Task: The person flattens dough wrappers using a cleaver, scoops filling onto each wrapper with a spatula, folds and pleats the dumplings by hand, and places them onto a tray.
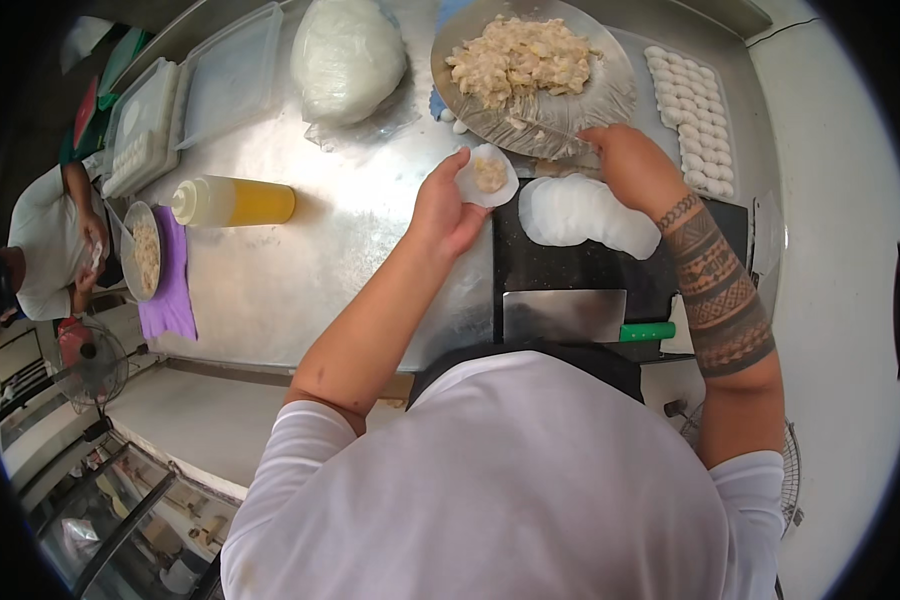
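My left hand (446,202) holds a round white dumpling wrapper (506,196) flat on its fingers. A small heap of pale filling (490,174) sits in the wrapper's middle. My right hand (630,165) is at the near rim of a wide metal bowl (607,82), its fingers closed around what looks like a thin spreading tool (559,129) that reaches over the bowl. Chunky filling (525,60) is heaped toward the bowl's far side. Below my right hand, a fanned stack of wrappers (570,210) lies on a black board (555,270).
A cleaver (562,315) with a green handle lies on the board's near edge. Rows of dumplings (694,120) fill a tray at right. A squeeze bottle (232,202), a bagged white mass (349,64) and plastic containers (229,75) stand left. A co-worker (52,232) works beside another bowl (144,255).
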